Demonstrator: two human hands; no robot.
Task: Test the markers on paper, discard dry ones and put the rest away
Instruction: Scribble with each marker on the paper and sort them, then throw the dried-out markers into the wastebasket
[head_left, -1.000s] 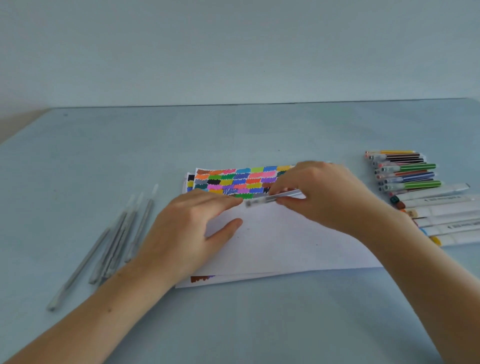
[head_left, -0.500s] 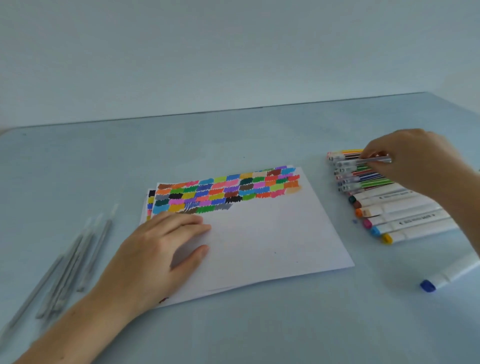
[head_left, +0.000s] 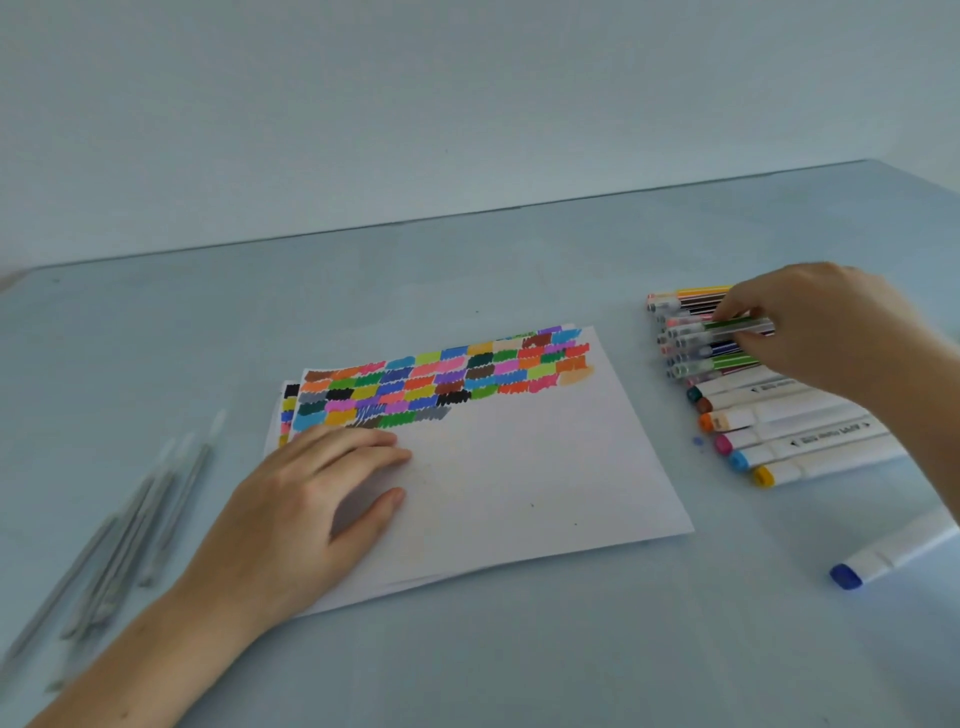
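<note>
A white sheet of paper (head_left: 519, 467) lies mid-table on other sheets, its far part filled with rows of coloured test scribbles (head_left: 447, 379). My left hand (head_left: 306, 499) rests flat on the sheet's near left corner, fingers apart. My right hand (head_left: 815, 332) is over the row of thin striped markers (head_left: 691, 348) at the right, thumb and fingers pinched on a thin clear-capped marker (head_left: 727, 327) that lies on top of the row. Just nearer me, thick white markers (head_left: 789, 431) with coloured caps lie side by side.
A single thick white marker with a blue cap (head_left: 883, 556) lies alone at the near right. Several thin grey pens (head_left: 130, 530) lie in a loose bunch at the left. The pale blue table (head_left: 467, 665) meets a plain wall at the back.
My right hand left the paper with the thin marker and carried it right to the row of thin markers. My left hand stayed flat on the sheet. The view shifted right.
</note>
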